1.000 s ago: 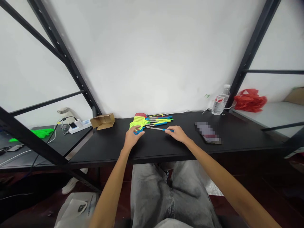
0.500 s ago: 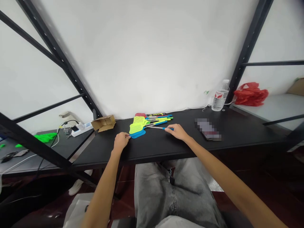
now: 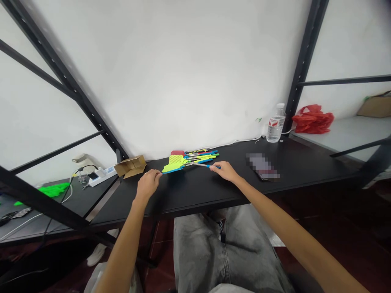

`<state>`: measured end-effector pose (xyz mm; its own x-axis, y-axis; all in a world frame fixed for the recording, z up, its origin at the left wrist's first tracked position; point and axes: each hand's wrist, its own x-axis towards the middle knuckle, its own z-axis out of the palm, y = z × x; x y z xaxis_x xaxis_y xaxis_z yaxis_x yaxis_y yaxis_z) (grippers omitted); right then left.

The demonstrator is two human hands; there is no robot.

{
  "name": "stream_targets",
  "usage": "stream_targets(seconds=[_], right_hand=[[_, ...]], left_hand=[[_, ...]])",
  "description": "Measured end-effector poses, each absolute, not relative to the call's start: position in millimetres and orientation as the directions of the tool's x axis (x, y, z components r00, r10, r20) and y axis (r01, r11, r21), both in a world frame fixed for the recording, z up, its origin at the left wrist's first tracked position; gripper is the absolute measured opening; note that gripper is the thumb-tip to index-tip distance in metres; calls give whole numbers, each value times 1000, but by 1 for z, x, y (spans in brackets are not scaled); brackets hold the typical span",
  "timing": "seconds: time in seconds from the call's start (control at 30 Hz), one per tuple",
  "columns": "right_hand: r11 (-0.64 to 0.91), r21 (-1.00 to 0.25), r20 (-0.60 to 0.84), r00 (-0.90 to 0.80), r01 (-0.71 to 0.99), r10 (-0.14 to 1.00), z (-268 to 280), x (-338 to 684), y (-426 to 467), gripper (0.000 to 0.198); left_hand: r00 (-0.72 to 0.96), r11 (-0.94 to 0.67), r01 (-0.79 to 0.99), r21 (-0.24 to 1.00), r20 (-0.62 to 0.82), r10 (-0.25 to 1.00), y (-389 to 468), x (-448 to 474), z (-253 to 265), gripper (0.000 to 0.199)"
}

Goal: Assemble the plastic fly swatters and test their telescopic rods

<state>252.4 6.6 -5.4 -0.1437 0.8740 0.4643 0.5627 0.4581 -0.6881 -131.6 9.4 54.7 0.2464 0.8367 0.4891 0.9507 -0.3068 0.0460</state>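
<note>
Between my hands is a fly swatter with a blue head [image 3: 172, 171], a thin metal shaft and a blue grip. My left hand [image 3: 149, 182] pinches the near left edge of that head, which now looks edge-on. My right hand [image 3: 225, 171] is closed around the grip at the other end. Right behind it lie yellow-green fly swatters [image 3: 176, 160], overlapping one another, with handles pointing right. A red fly swatter [image 3: 177, 153] is at the back of the row. How many swatters overlap is partly hidden.
An open cardboard box [image 3: 130, 166] stands left of the swatters, near a white power strip [image 3: 104, 176]. To the right lie a blurred-out phone [image 3: 262, 166], a water bottle [image 3: 276, 124] and a red plastic bag [image 3: 314, 119]. Black metal frame posts flank the black table [image 3: 189, 199].
The blue swatter's head has tilted from lying flat to nearly edge-on, with my left hand still at its edge. My right hand keeps the grip. The view has shifted slightly.
</note>
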Motion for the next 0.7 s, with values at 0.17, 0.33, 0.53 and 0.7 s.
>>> stream_targets(seconds=[0.17,0.33,0.53,0.7], right_hand=[[419,-733,442,-92,537,892,-3,253,8,40],[397,-762,437,-45,512,898,-2,253,9,41],[375,-805,428,13,460,904,-5,254,12,44],[371,-838,412,19,400,911,-9,253,14,41]], left_hand=[[323,-455,878,152,514,795,3,-136,75,26],[12,-351,533,769,409,913,26,-82,53,28],[-182,-62,-330,942,1,983,55,-6,25,16],[-91,12,-518,855,-69,993,55,13,21,11]])
